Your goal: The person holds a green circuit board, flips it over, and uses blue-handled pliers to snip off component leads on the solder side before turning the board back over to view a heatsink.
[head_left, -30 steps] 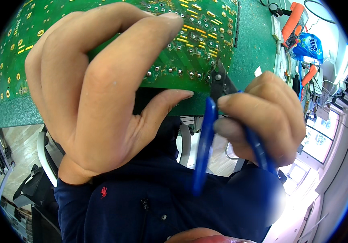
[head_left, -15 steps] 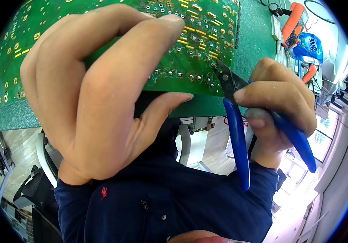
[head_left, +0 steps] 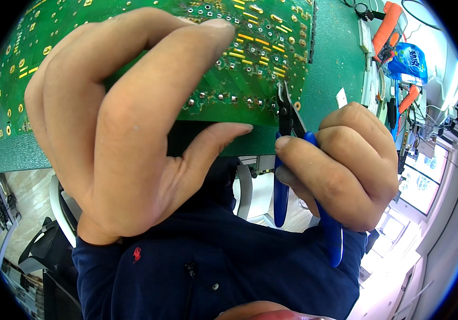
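A large green circuit board (head_left: 223, 109) with gold pads and shiny solder joints lies in front of me. My left hand (head_left: 117, 117) arches over its left and middle part. The index fingertip is over the board, and the thumb is spread well apart near its front edge. Nothing shows between them; the other fingertips are hidden behind the hand. In my right hand (head_left: 341, 165) I grip blue-handled cutting pliers (head_left: 285, 111). Their dark jaws are slightly apart at the board's lower right, by a row of solder joints. My fingers wrap the handles.
Under the board is a green work mat (head_left: 330, 48). To the right stand an orange-cased meter (head_left: 386, 34), a blue plastic pouch (head_left: 407, 63) and an orange-handled tool (head_left: 410, 98). A small white piece (head_left: 341, 97) is on the mat near my right hand.
My right hand has turned and shifted left, bringing the pliers more upright, with the jaws pointing away from me. The handles are closer together. My left hand has barely moved.
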{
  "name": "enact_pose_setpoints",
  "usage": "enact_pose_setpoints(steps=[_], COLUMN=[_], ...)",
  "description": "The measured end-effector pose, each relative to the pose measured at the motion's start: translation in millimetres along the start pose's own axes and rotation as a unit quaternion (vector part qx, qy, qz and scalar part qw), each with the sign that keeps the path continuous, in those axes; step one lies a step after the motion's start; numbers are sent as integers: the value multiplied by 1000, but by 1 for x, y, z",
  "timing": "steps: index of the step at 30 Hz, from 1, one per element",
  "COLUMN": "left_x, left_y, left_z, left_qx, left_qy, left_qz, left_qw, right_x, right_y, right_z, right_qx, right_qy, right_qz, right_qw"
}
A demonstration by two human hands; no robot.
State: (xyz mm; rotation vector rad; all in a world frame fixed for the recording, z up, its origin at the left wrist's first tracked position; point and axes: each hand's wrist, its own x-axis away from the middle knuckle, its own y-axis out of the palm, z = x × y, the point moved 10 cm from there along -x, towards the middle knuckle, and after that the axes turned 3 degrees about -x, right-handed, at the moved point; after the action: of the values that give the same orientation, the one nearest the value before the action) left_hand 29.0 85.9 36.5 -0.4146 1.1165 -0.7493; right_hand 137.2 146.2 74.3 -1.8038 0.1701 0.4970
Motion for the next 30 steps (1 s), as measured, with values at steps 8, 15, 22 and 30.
enact_pose_setpoints(steps=[8,15,22,30], left_x=[-4,-2,-3,-3], left_y=[0,2,1,4], left_z=[0,0,1,1], left_qx=[-6,-9,-12,-13], left_qy=[0,-3,4,-6], left_qz=[-16,-28,-28,-27], left_qw=[1000,1000,1000,1000], right_x=[8,8,9,2], right_y=[-17,-15,-15,-9], right_z=[38,51,47,30], right_qx=[-133,-196,-186,-120], right_qy=[125,137,122,103], right_qz=[39,76,59,14], right_qw=[982,968,973,987])
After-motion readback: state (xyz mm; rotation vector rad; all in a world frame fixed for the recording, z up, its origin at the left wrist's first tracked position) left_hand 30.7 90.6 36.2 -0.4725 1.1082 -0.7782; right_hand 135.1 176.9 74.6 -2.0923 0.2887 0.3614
